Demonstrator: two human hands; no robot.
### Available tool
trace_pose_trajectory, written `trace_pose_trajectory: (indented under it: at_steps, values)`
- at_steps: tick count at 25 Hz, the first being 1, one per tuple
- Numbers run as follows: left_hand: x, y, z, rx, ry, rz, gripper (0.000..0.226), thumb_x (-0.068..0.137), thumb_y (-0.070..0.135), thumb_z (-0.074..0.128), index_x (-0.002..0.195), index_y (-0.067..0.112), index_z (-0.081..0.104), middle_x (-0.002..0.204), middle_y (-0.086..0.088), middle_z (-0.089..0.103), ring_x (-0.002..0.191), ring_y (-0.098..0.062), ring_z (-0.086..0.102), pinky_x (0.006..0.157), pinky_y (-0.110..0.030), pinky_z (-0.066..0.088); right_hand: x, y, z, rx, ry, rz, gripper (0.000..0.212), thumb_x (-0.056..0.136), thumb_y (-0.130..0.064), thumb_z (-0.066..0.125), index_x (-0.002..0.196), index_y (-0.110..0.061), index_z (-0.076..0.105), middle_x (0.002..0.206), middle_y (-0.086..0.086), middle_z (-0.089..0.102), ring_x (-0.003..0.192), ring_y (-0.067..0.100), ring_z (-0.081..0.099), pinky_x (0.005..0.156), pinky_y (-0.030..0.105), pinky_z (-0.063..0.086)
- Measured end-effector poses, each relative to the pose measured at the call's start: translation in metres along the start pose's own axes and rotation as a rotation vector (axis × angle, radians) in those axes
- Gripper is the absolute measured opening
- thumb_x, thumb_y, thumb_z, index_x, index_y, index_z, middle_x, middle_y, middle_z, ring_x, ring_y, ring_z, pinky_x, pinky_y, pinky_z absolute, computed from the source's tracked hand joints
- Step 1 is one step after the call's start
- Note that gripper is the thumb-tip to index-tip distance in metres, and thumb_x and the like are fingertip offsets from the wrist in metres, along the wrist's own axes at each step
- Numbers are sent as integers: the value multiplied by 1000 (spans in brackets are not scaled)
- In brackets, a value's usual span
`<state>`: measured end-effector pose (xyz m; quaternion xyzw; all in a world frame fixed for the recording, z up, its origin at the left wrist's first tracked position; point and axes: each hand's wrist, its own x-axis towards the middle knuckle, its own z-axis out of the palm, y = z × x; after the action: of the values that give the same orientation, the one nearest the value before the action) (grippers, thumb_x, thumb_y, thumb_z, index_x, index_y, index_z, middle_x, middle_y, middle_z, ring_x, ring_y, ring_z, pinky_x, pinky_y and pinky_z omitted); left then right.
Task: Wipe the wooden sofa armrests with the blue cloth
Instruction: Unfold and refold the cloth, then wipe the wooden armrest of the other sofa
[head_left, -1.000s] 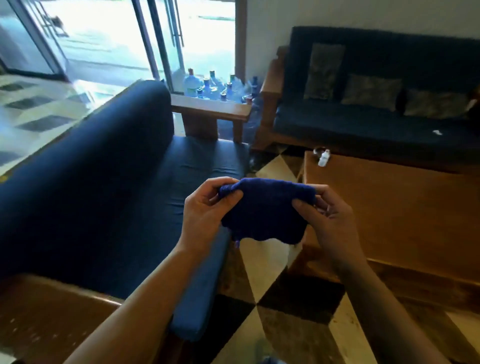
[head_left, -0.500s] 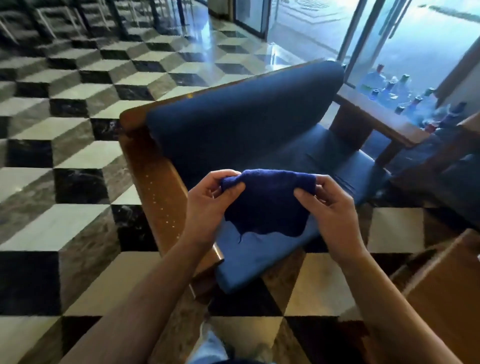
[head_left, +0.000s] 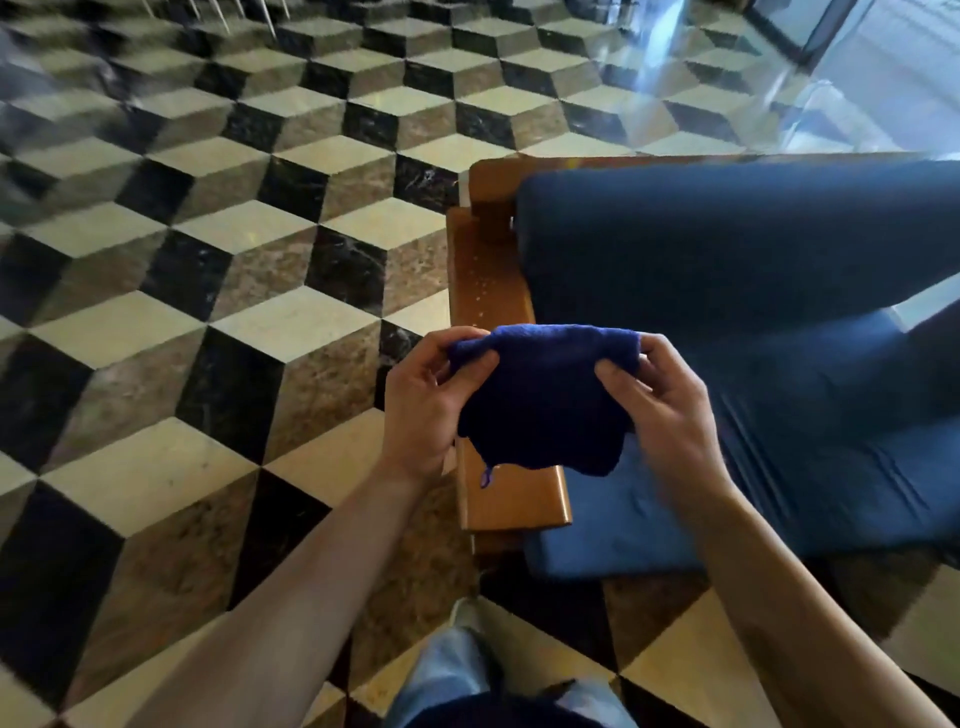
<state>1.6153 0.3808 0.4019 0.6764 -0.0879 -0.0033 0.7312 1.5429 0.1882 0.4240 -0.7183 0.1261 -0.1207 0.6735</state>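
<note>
The dark blue cloth (head_left: 545, 395) hangs folded between both hands, above the near wooden armrest (head_left: 488, 280) of a sofa. My left hand (head_left: 423, 405) pinches its upper left corner and my right hand (head_left: 660, 410) pinches its upper right corner. The armrest is a flat brown plank running away from me, with pale specks on its far half; the cloth hides its middle, and its near end (head_left: 514, 499) shows below the cloth. The cloth does not touch the wood.
The sofa has a dark blue back cushion (head_left: 727, 244) and a blue seat cushion (head_left: 779, 467) to the right of the armrest. A checkered marble floor (head_left: 208, 312) spreads to the left. My jeans leg (head_left: 457, 670) is at the bottom. Glass doors (head_left: 883, 62) stand far right.
My view has swung left and down, bringing the near armrest under the cloth. Both hands keep the same pinch on the cloth.
</note>
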Motion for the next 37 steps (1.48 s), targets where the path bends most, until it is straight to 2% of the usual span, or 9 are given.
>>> trace_pose_trajectory:
  at_steps: [5, 15, 20, 23, 26, 28, 31, 34, 37]
  values:
    - [9, -17, -18, -2, 83, -37, 22, 86, 1, 70, 95, 22, 70, 91, 11, 73, 91, -7, 66, 85, -25, 51, 18, 14, 21, 13, -79, 52, 11, 96, -6, 60, 104, -12, 63, 98, 14, 73, 83, 16, 68, 72, 35, 55]
    - [9, -57, -4, 89, 246, -120, 15, 89, 9, 70, 98, 22, 69, 91, 15, 73, 91, -4, 67, 81, -19, 51, 52, 52, 21, -57, -144, 152, 11, 95, -12, 63, 100, -22, 67, 94, 8, 75, 83, 13, 68, 70, 33, 56]
    - [-18, -141, -5, 224, 247, -296, 11, 89, 15, 70, 99, 16, 70, 96, 2, 73, 94, -13, 68, 88, -34, 55, 41, 150, 23, -210, -122, 368, 15, 82, -34, 65, 98, -35, 66, 89, 6, 75, 87, 28, 71, 79, 57, 57]
    - [-34, -201, -10, 313, 249, -466, 16, 87, 25, 71, 102, 20, 69, 99, 3, 73, 98, -13, 68, 92, -42, 56, 32, 214, 27, -262, -130, 499, 21, 78, -43, 64, 99, -40, 66, 91, 0, 76, 90, 24, 71, 81, 56, 57]
    - [-33, -245, -12, 399, 243, -551, 14, 89, 24, 71, 102, 21, 68, 98, 11, 69, 100, -12, 66, 90, -28, 53, 39, 264, 32, -347, -129, 573, 26, 77, -49, 63, 102, -40, 64, 93, -5, 74, 91, 18, 70, 82, 51, 58]
    - [-21, -271, -8, 478, 220, -542, 17, 91, 26, 69, 107, 22, 67, 99, 11, 66, 100, -10, 63, 87, -23, 50, 52, 290, 36, -405, -82, 558, 18, 86, -37, 65, 104, -36, 64, 93, -6, 71, 90, 16, 68, 83, 47, 58]
    - [-8, -308, -2, 629, 173, -485, 20, 94, 25, 64, 114, 21, 64, 109, 5, 67, 102, -12, 62, 89, -28, 51, 69, 315, 44, -514, -28, 501, 16, 92, -28, 63, 108, -31, 63, 92, -9, 68, 89, 16, 65, 79, 36, 55]
    - [-20, -329, 5, 909, 110, -340, 38, 94, 24, 62, 132, 22, 53, 137, -5, 51, 125, -24, 51, 101, -38, 47, 69, 331, 44, -711, -58, 437, 23, 92, -32, 63, 114, -34, 57, 104, -9, 66, 96, 19, 63, 78, 39, 54]
    - [-37, -338, 23, 1259, -149, -107, 52, 97, 44, 49, 146, 30, 39, 157, -10, 28, 142, -35, 32, 113, -53, 27, 80, 343, 38, -788, -60, 340, 36, 90, -36, 65, 125, -34, 53, 126, -5, 54, 115, 20, 51, 85, 38, 48]
